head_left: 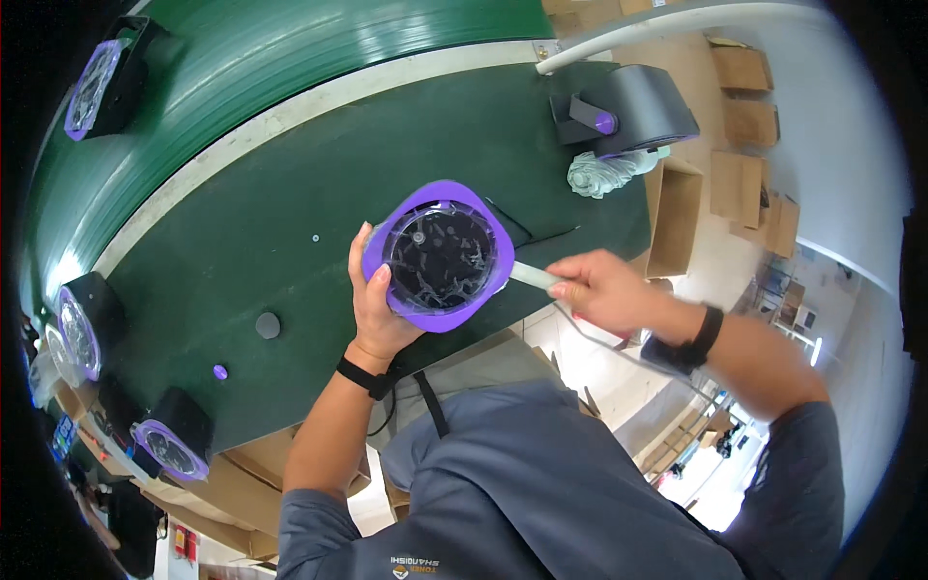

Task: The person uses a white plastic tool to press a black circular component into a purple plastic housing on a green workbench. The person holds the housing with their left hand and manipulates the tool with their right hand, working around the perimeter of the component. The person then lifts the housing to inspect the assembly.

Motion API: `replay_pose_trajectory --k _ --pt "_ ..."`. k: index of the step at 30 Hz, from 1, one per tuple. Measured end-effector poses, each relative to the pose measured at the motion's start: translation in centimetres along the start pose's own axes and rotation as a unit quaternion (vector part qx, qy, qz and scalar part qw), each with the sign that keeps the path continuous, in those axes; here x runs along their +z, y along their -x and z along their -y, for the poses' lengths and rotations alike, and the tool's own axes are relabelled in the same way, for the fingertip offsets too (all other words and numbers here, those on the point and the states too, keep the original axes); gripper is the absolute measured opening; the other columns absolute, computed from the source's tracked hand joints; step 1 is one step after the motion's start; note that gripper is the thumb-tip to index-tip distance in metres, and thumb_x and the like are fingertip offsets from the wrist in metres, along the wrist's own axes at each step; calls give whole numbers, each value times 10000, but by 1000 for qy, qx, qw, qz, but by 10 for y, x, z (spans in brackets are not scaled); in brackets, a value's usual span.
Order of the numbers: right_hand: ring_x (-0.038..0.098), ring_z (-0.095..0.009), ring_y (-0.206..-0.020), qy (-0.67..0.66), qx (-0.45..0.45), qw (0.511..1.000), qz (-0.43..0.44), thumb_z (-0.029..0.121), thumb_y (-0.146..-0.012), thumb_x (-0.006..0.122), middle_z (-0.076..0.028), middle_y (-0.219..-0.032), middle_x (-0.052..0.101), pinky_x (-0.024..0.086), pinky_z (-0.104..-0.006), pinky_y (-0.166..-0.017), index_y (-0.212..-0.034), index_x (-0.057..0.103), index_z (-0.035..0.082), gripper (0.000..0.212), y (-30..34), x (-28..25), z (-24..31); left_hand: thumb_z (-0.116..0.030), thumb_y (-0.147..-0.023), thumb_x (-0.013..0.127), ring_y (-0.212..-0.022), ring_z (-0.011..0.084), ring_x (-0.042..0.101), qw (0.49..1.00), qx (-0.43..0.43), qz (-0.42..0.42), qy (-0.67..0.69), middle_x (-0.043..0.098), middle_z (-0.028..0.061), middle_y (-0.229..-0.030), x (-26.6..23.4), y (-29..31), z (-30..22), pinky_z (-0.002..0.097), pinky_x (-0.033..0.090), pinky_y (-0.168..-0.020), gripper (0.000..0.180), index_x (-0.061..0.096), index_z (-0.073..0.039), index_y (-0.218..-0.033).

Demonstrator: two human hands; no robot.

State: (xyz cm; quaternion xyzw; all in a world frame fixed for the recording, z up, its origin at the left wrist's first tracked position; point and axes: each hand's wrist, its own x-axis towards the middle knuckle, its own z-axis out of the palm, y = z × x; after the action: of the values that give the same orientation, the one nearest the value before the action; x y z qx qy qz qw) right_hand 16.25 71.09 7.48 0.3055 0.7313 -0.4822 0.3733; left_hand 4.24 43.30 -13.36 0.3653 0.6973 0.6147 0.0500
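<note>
My left hand (377,307) is wrapped round the lower left edge of a purple-rimmed black housing (447,321), thumb on the rim. Its round dark front faces up, covered by crinkled clear film. In my right hand (604,288) is a pale, bar-shaped tool (533,275), held between thumb and fingers. The tool's far end meets the right side of the purple rim; whether it touches cannot be made out. A thin grey cord (604,340) runs below my right hand. Behind the housing, a thin black cable (543,236) lies on the green tabletop (319,193).
A black housing with a purple knob (605,123) stands back right beside a crumpled pale cloth (601,175). More purple-rimmed housings (172,449) sit along the left edge. A black disc (268,326) and a purple cap (220,371) lie left. A green conveyor (290,58) runs behind.
</note>
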Motion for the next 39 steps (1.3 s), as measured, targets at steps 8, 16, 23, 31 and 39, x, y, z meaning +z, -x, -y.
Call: replay_pose_trajectory --k 8,16,23,31,39 --pt "694 -532 -798 312 -4 928 -204 221 -1050 649 -273 -802 706 544 -636 -724 -1099 676 69 162 24 18 64 -186 -585 1073 -1451 555 464 997 17 -27 -67 383 340 -1597 -5 -19 -19 608 469 -1174 1157 391 -259 -1517" --pt "719 -510 -915 365 -8 914 -174 192 -1038 652 -292 -878 729 555 -591 -827 -997 713 1 204 7 -2 88 -484 -574 1034 -1582 592 217 954 -172 110 -221 190 357 -1720 -41 -74 -116 735 267 -1235 1296 375 -198 -1653" --pt "745 -494 -936 373 -46 910 -176 147 -982 672 -281 -918 755 593 -567 -832 -1013 751 -10 178 0 1 70 -549 -590 1008 -1566 619 233 868 -200 249 -379 214 347 -1722 18 -150 -141 820 257 -1173 1321 363 -239 -1699" --pt "789 -422 -986 514 -32 854 -74 171 -900 729 -240 -1025 795 644 -512 -824 -1055 815 16 235 5 -26 128 -452 -601 981 -1518 618 286 833 -169 294 -437 248 351 -1696 21 -150 -137 801 288 -1158 1204 440 -235 -1655" --pt "725 -502 -1038 95 10 964 -248 250 -994 682 -285 -1047 762 577 -579 -929 -1038 779 33 242 -15 25 47 -461 -588 960 -1488 630 297 838 -154 283 -441 247 348 -1681 24 -148 -135 816 301 -1130 1159 480 -241 -1620"
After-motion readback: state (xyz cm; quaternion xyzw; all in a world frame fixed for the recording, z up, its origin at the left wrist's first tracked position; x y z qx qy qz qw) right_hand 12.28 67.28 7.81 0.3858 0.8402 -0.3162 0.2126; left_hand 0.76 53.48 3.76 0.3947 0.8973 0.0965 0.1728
